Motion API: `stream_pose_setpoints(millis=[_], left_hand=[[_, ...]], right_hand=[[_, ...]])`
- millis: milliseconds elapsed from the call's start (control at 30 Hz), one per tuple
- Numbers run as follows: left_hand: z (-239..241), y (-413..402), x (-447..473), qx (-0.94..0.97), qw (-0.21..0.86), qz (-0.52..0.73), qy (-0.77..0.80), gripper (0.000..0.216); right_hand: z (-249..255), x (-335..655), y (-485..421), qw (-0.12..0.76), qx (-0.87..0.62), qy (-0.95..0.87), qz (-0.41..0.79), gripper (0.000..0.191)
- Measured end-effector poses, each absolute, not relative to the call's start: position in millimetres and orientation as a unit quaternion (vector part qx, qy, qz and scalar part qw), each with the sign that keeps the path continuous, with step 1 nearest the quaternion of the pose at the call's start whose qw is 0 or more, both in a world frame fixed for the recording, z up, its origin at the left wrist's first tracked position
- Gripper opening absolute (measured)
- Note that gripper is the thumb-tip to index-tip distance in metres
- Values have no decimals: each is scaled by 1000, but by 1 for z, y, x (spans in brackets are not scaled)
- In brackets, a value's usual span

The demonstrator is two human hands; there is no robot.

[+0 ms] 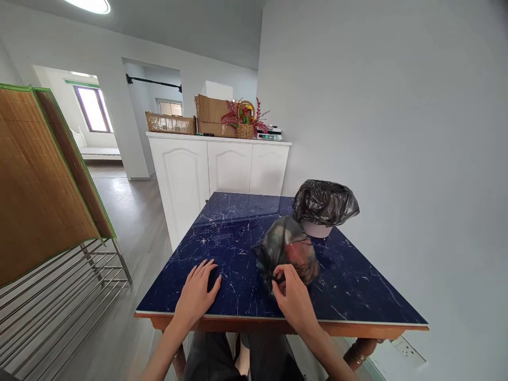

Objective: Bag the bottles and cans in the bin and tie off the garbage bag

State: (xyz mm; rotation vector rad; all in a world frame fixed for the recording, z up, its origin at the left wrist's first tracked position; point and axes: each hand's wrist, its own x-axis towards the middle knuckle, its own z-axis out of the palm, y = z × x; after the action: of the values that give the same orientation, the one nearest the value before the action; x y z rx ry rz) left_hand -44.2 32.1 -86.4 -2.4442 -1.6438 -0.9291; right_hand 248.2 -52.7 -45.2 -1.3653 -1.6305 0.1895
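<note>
On the blue marbled table stands a filled black plastic bag, its thin film showing reddish and pale contents that I cannot make out. My right hand pinches the gathered plastic at the bag's near side, fingers closed. Flat on the tabletop, left of the bag, rests my left hand with fingers stretched out and nothing held. Behind the filled bag is a pale bin lined with a black bin bag that puffs out over its rim.
A wall runs along the table's right side. Beyond the far edge stands a white cabinet carrying cardboard boxes and a flower basket. To the left is a metal rack with a bamboo mat.
</note>
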Motion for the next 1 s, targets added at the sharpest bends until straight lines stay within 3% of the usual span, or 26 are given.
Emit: stream_pose_setpoints(millis=[300, 400, 500, 667, 800, 900, 1000], left_hand=[[-47, 1, -13, -807, -98, -383, -439, 25], [-42, -6, 15, -797, -114, -410, -429, 32], [-44, -4, 36, -786, -129, -426, -429, 26], [-45, 5, 50, -780, -140, -443, -418, 14], [-40, 11, 60, -787, -129, -454, -398, 18], [-35, 14, 65, -784, -94, -464, -401, 22], [-32, 16, 63, -780, -64, -473, -404, 25]], right_hand=[[-26, 204, -41, 492, -480, -710, 152, 6], [-20, 196, -47, 492, -448, -720, 195, 10], [-10, 203, -56, 482, -433, -734, 203, 16], [15, 234, -56, 460, -438, -768, 83, 22], [28, 252, -32, 355, -441, -823, -45, 28], [26, 254, -13, 286, -446, -844, -82, 32], [22, 252, -3, 269, -453, -844, -99, 24]])
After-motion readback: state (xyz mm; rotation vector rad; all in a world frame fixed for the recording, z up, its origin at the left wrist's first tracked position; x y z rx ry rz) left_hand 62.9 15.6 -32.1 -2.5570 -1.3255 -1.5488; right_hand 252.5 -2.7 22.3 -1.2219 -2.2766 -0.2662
